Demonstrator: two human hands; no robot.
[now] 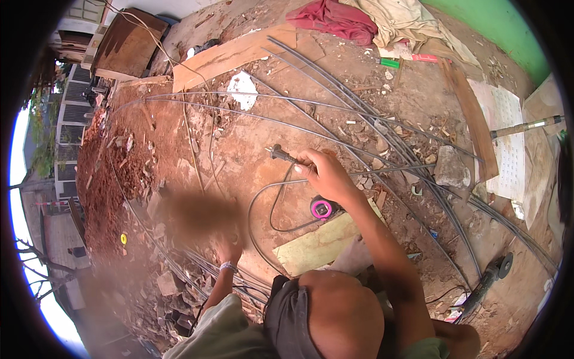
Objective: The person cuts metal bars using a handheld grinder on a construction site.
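Observation:
My right hand [323, 170] has its fingers closed round a black power plug [279, 153], with the plug's head pointing left. A dark cord [272, 210] makes a loop on the ground below it. My left hand [228, 244], with a bracelet at its wrist, reaches out over the dirt; a brown blur in the picture covers its fingers, so what it holds cannot be made out. Below my right hand lies a black and pink tape measure [323, 208], beside a pale yellowish board [317, 244].
Long steel rods [371, 113] cross the ground, some bundled at right. An angle grinder [490, 276] lies at lower right near a stone block [451, 166]. Rubble [170, 284] is piled at lower left. Wooden planks [239, 52] and crumpled cloths [335, 19] lie further off.

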